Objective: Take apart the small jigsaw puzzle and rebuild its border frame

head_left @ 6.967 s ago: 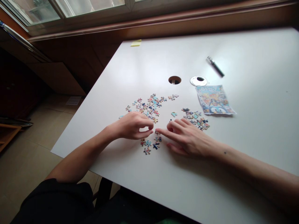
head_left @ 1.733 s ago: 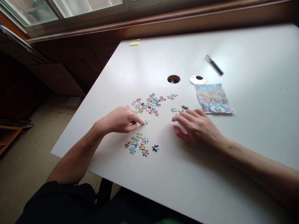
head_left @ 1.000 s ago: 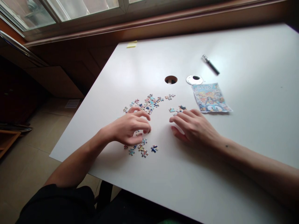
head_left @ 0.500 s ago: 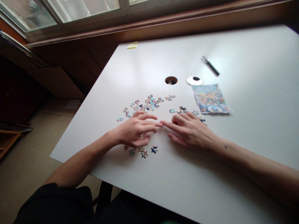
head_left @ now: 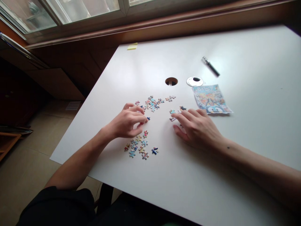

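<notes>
My left hand (head_left: 129, 121) is over the left part of the white table, its fingers bent and the thumb close to the index finger. At those fingertips is a small dark blue puzzle piece (head_left: 148, 118). My right hand (head_left: 196, 125) rests palm down, its index fingertip at a pale puzzle piece with dark edges (head_left: 172, 119) and its thumb held apart. A teal puzzle piece (head_left: 172, 111) lies just beyond that finger. Loose puzzle pieces (head_left: 152, 103) spread behind my left hand, partly hidden by it. A nearer group of puzzle pieces (head_left: 138, 146) lies in front of it.
A creased picture sheet (head_left: 211, 99) lies beyond my right hand. Farther back are a black and silver pen-like object (head_left: 211, 66), a round metal ring (head_left: 194, 81) and a hole (head_left: 171, 81) in the table (head_left: 246, 78). A yellow sticky note (head_left: 132, 46) is at the far edge.
My hands, whose index fingertips met in the middle, have moved apart. My left hand went left and curled, uncovering the nearer pieces. My right hand shifted slightly right.
</notes>
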Demonstrator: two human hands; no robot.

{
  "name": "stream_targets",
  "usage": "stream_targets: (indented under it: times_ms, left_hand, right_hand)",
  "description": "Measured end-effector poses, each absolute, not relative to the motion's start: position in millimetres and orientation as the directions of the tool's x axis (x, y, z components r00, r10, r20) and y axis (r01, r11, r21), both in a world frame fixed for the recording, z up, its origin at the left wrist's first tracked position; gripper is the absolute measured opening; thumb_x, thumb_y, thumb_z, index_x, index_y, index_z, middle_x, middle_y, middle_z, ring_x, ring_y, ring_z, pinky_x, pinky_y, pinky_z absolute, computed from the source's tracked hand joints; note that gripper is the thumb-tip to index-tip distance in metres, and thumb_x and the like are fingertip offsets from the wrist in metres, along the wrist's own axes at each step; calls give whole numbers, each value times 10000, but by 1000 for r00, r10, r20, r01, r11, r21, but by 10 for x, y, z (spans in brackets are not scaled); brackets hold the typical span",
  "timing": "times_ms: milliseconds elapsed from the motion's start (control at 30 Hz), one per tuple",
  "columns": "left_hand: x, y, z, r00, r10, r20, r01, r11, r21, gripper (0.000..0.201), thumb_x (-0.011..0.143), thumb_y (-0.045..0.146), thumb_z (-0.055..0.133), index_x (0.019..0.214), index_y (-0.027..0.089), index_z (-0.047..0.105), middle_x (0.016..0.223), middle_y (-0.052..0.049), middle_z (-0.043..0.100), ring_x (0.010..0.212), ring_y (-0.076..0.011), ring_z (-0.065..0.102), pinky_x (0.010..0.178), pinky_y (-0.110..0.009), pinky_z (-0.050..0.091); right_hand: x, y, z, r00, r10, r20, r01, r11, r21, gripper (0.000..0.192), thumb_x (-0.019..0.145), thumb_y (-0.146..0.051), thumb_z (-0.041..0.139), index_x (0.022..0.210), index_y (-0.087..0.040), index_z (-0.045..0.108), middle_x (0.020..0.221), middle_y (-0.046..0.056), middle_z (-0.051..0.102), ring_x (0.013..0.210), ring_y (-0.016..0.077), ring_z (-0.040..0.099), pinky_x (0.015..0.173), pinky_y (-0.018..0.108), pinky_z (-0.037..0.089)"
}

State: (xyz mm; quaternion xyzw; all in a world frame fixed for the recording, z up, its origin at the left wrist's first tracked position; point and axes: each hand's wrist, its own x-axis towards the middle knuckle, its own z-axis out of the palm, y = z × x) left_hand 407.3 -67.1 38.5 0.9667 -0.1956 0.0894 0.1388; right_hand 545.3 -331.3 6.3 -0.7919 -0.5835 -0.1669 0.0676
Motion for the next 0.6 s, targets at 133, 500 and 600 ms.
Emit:
stream_targets:
  times_ms: [133, 500, 600]
  left_hand:
    - [4055, -583, 505, 864, -461, 201, -503, -801, 325, 208, 759, 86, 527, 785, 253, 647, 860, 52, 756, 1023, -186, 650, 1028, -404, 323]
    - [4048, 7, 643, 978, -194, 72, -204, -958, 200, 130, 847, 205, 579, 848, 249, 701, 887, 10, 720, 828, -151, 631, 930, -356, 355]
    - [4048, -16, 624, 974, -221, 49, -226, -949, 218, 138, 867, 231, 581, 832, 252, 713, 872, 14, 708, 800, -139, 626, 935, -350, 353]
  right_hand:
    - [5452, -3312, 71, 234, 913, 333, 961, -269, 62, 244, 960, -300, 487, 1133, -172, 603, 962, 72, 671, 859, 232, 560, 797, 360, 325]
    - [5450, -3316, 71, 234, 920, 315, 968, -250, 12, 212, 956, -284, 498, 1105, -175, 602, 980, 87, 683, 895, 241, 588, 812, 364, 341]
    - [5449, -3318, 72, 227, 920, 320, 970, -243, 9, 204, 959, -282, 496, 1100, -175, 598, 978, 86, 686, 893, 240, 588, 810, 362, 341]
